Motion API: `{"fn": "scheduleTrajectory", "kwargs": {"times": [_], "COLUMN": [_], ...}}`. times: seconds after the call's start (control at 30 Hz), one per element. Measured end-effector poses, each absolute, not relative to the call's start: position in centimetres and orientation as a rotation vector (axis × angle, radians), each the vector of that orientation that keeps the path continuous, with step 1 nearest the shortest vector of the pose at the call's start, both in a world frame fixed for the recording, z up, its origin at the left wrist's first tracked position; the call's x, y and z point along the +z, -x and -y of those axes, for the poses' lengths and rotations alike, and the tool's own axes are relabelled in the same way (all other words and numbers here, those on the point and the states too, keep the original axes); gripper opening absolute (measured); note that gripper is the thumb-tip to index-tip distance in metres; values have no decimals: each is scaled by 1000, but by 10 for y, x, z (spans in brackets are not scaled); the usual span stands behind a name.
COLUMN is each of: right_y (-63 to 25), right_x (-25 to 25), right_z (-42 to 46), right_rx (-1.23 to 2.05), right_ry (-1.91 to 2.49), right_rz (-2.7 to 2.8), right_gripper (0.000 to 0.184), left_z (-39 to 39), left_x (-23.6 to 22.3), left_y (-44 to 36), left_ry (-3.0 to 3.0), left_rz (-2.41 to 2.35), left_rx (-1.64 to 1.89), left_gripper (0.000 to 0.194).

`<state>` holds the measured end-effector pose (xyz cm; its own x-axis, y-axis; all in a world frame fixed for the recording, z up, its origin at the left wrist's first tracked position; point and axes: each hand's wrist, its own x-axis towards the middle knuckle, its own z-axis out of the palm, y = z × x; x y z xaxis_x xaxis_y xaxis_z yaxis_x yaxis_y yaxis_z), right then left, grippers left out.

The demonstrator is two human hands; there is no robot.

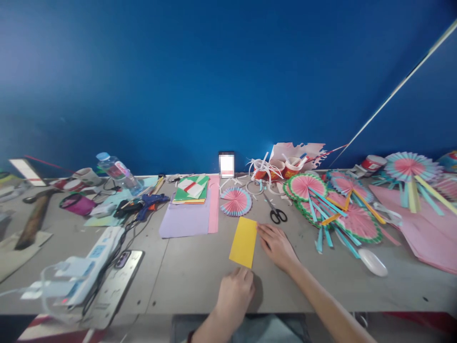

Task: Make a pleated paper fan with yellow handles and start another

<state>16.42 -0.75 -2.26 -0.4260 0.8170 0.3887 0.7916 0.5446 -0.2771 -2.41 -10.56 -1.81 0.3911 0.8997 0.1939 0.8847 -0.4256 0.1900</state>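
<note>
A folded-looking rectangle of yellow paper (243, 242) lies on the grey table in front of me. My left hand (236, 293) is closed at its lower edge, knuckles up, with the fingertips hidden. At the upper right edge of the paper, my right hand (277, 245) rests with stretched fingers, the tips touching the edge and the thumb apart. Just beyond the paper is a round pleated paper fan (236, 201) in pink with a blue rim. Black-handled scissors (277, 215) lie beyond my right hand.
Pleated fans (359, 223) with paper strips and a white spoon (373, 262) lie to the right. At left are purple paper (185, 221), a blue glue gun (148, 205), a power strip (96, 262) and a phone (119, 281). A lit screen (227, 165) stands by the wall.
</note>
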Motion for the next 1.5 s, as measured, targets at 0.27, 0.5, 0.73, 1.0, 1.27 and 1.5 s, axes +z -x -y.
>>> {"fn": "scheduleTrajectory", "kwargs": {"times": [0.27,0.5,0.73,1.0,1.27,1.5], "right_y": [-165,-156,-164,-169,-166,-158], "right_x": [-19,-5,-1,-4,-3,-12], "right_z": [8,20,13,-8,-11,-2], "right_rx": [86,228,376,497,40,78], "right_ry": [1298,1334,1351,1035,1492,1426], "right_rz": [2255,2274,2388,2561,2307,2239], "right_gripper": [39,25,34,49,30,24], "left_z": [82,98,115,80,73,68], "left_x": [-4,-15,-23,-6,-3,3], "left_y": [36,16,-4,18,24,12], "left_ry": [-2599,-2568,-2660,-2585,-2565,-2546], "left_rz": [-1705,-1688,-1375,-1464,-1593,-1635], "left_rx": [498,384,464,496,414,347], "left_gripper": [38,51,55,43,37,33]}}
